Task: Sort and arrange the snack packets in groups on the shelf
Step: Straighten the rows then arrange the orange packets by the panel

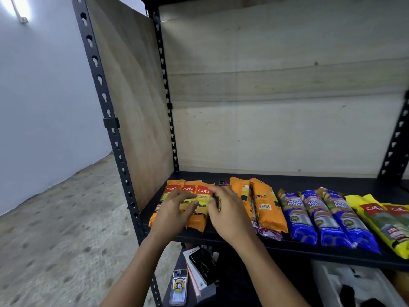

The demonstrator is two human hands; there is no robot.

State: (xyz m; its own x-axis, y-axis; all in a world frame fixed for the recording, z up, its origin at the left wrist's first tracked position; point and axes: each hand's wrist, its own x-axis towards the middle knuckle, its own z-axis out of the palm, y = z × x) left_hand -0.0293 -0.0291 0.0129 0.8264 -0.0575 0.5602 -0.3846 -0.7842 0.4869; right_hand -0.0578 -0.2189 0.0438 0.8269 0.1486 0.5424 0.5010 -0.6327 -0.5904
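Note:
Three orange Casa packets (200, 197) lie side by side at the left end of the black shelf (309, 181). My left hand (174, 212) rests flat on them, fingers relaxed. My right hand (226, 212) is just right of them, fingers extended over a dark packet (223, 182) that is mostly hidden. Two more orange packets (265, 207) lie to the right, one showing a barcode, with a purple packet (269, 234) under them. Three blue packets (321, 218) follow. Yellow Casa packets (385, 220) sit at the far right.
Black perforated uprights (104, 103) frame the shelf, with plywood panels behind and at the left. On the lower level lie a phone (178, 288), a small box with a dark device (202, 271) and a white tray (345, 282). Speckled floor spreads to the left.

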